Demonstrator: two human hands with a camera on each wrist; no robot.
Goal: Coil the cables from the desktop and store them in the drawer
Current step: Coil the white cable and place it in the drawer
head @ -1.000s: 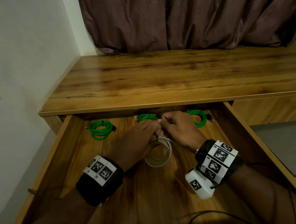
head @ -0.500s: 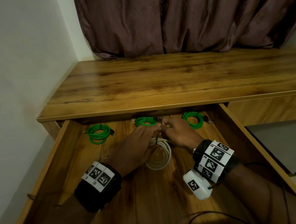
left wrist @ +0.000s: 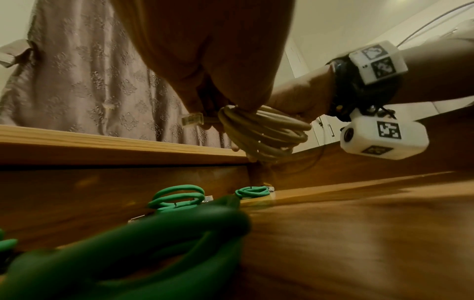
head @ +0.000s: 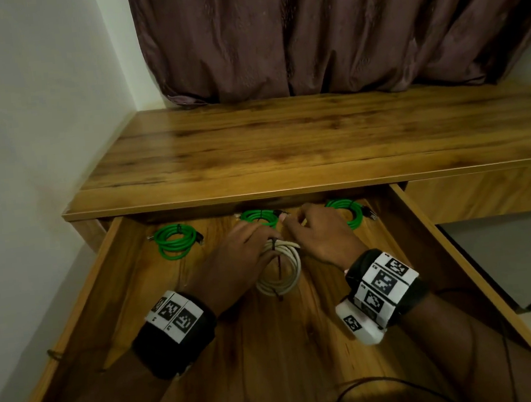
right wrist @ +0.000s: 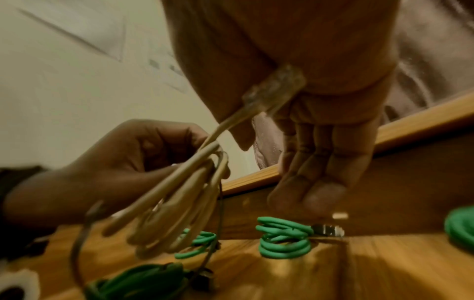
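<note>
White cable coil (head: pixel 279 272) held above drawer (head: pixel 115 267) floor, three green coils (head: pixel 174 241) behind it along the back edge. Left hand (head: pixel 231 262) fingers curled round the coil; right hand (head: pixel 318 236) pinches its plug end.

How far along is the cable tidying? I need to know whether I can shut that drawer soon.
Mostly done: three green coils already lie along the back of the open drawer, and the visible desktop shows no cables. In hand: the left hand grips the white coil above the drawer floor, the right hand pinches its plug end. Left: secure it, set it down, close.
</note>
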